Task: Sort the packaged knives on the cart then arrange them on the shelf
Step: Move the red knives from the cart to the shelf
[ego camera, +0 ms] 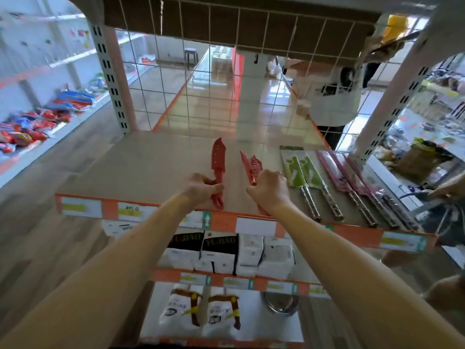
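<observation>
Left grip [203,188], right grip [269,190], clutching red knives [218,157]

The single wide-angle head camera looks forward and down from close above the beige store shelf board [151,159] with an orange label strip, facing its white wire-grid back panel [214,96]; straight edges bow outward.

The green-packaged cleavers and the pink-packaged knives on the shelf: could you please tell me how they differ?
The green-packaged cleavers number two; the pink-packaged knives number at least three. The green ones lie to the left, the pink to the right. The green sleeves look wider than the pink. Both sets lie flat, side by side, metal handles toward the beige shelf front edge.
</observation>
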Demonstrator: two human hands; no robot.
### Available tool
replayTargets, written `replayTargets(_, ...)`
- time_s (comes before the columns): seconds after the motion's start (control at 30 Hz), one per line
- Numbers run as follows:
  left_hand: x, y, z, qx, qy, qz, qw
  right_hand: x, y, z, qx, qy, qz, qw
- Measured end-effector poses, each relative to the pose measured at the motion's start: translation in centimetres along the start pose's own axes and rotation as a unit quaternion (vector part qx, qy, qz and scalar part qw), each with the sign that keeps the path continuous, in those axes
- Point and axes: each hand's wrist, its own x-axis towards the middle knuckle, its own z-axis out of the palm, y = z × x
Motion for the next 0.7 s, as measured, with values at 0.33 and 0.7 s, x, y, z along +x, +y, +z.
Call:
replayTargets(0.33,2.5,-1.0,0.8,0.108,-0.045,0.018,0.993,0.5,-0.7,1.8,0.012,-0.017,0.047,0.999)
replayTargets(0.7,2.1,-1.0,1.6,0.218,0.019,0.132,0.967,0.6,-0.7,1.9,0.019,-0.01,0.082,0.996)
